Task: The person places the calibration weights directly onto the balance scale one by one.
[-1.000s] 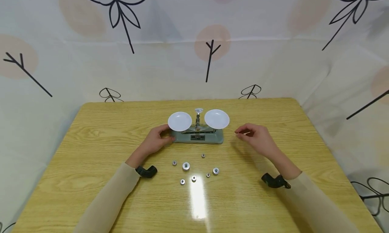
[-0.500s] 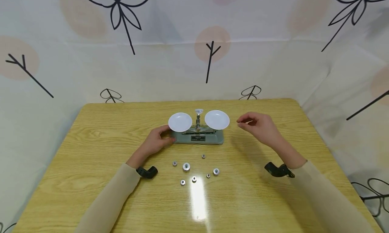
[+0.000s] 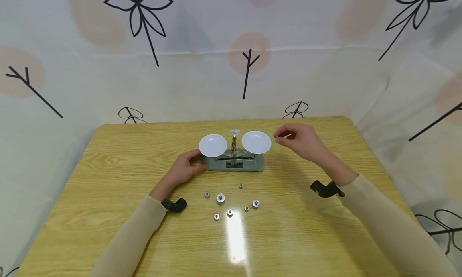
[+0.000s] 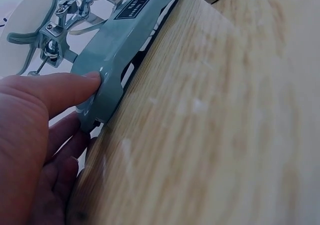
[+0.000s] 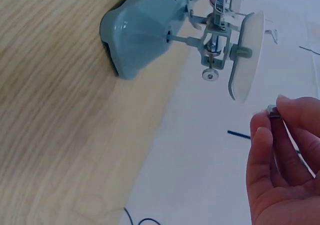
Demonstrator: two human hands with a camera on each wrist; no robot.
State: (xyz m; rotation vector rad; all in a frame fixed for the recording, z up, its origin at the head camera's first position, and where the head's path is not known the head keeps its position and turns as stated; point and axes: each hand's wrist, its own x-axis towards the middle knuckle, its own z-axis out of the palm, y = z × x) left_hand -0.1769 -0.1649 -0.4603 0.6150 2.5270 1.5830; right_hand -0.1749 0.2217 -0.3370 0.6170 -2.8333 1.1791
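A green-grey balance scale with two white pans stands toward the back of the table. My left hand grips the left end of its base, thumb on the front and fingers behind. Just right of the right pan, my right hand is raised and pinches a small metal weight between thumb and fingertips. The fingers hide most of that weight. In the right wrist view it is apart from the pan's edge. Nothing is seen lying in either pan.
Several metal weights of different sizes lie in front of the scale, among them a large one and another to its right. The wooden table meets a patterned cloth backdrop behind.
My right hand has risen from beside the scale's base to the height of the right pan and moved slightly left toward it, holding the small weight. The left hand has kept its grip.
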